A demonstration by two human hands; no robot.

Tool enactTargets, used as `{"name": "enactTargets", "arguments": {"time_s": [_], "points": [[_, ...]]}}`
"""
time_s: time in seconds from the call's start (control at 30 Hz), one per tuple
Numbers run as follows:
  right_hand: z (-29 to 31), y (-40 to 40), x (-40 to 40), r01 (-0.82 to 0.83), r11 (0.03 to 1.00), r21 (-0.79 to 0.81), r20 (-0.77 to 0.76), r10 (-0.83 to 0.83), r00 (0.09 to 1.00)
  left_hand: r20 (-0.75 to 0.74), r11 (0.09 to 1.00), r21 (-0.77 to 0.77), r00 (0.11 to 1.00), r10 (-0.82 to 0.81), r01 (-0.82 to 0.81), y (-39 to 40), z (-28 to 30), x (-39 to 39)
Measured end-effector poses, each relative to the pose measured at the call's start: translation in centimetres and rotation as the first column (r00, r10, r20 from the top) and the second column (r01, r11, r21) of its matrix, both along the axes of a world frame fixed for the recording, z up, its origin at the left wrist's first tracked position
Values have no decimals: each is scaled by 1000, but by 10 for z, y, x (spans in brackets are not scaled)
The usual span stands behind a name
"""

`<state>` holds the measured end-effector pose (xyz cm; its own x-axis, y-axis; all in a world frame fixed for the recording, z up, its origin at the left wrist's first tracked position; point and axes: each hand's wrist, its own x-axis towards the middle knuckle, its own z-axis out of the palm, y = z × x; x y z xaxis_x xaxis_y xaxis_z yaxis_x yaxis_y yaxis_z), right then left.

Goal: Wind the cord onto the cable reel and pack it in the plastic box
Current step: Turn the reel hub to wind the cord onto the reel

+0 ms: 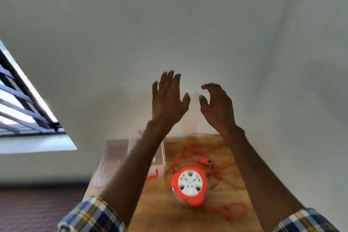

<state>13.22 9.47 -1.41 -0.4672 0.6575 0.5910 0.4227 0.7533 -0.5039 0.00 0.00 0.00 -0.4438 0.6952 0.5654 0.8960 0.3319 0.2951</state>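
Note:
An orange cable reel point(189, 186) with a white round face lies on the wooden table point(160, 209). Its orange cord point(195, 151) sprawls loose in tangled loops behind and to the right of the reel, and more cord trails in front of it. A clear plastic box point(160, 158) with orange clips stands at the table's back left, partly hidden by my left forearm. My left hand point(168, 100) is raised high above the table, fingers spread, holding nothing. My right hand point(216, 105) is raised beside it, fingers curled apart and empty.
A clear lid point(113, 160) lies at the table's left edge beside the box. A white wall stands right behind the table. A barred window point(22, 107) is at the left. Dark floor shows at the lower left.

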Motion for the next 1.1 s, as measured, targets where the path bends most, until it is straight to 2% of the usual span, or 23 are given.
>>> {"name": "enactTargets", "arguments": {"time_s": [0.07,0.13,0.2,0.3,0.4,0.47,0.53,0.67,0.73,0.77,0.83,0.9,0.93,0.97,1.0,1.1], "points": [[-46,-5,8,25,973,-230,-54,-38,998,314,1000,7,950,3,-6,-4,-45,14],[-103,-18,21,38,907,-420,-5,-45,999,610,999,-40,791,51,-33,-16,-102,34],[-155,-30,32,102,827,-553,103,-53,993,741,986,-160,654,153,-49,-27,-153,52],[-210,-38,45,156,724,-672,234,8,972,772,943,-318,550,317,-96,-43,-210,73],[-242,-44,52,189,659,-728,355,125,927,629,832,-534,586,511,-151,-58,-246,86],[-253,-41,54,231,625,-746,378,111,919,608,793,-581,550,573,-184,-61,-256,89],[-261,-39,54,226,594,-772,362,118,925,654,801,-567,487,579,-191,-58,-264,93],[-269,-35,55,236,568,-789,348,96,933,735,820,-483,367,571,-308,-52,-268,102],[-271,-30,55,229,494,-839,319,105,942,752,829,-406,374,542,-385,-51,-263,103],[-271,-26,55,205,409,-889,270,107,957,763,840,-347,396,511,-416,-51,-259,103],[-264,-20,57,112,159,-981,124,66,990,796,880,-166,467,386,-445,-51,-246,102],[-250,-15,60,-18,-102,-995,-20,11,1000,824,902,44,526,210,-430,-51,-231,98],[-241,-14,61,-82,-200,-976,-83,-7,997,844,900,145,525,105,-411,-52,-223,94],[-232,-15,61,-144,-277,-950,-142,-28,989,870,890,231,494,-7,-393,-53,-214,92],[-223,-16,60,-199,-334,-921,-195,-47,980,897,876,299,424,-123,-379,-52,-204,89],[-196,-28,50,-290,-415,-862,-304,-34,952,905,854,424,179,-386,-302,-49,-184,81]]}}
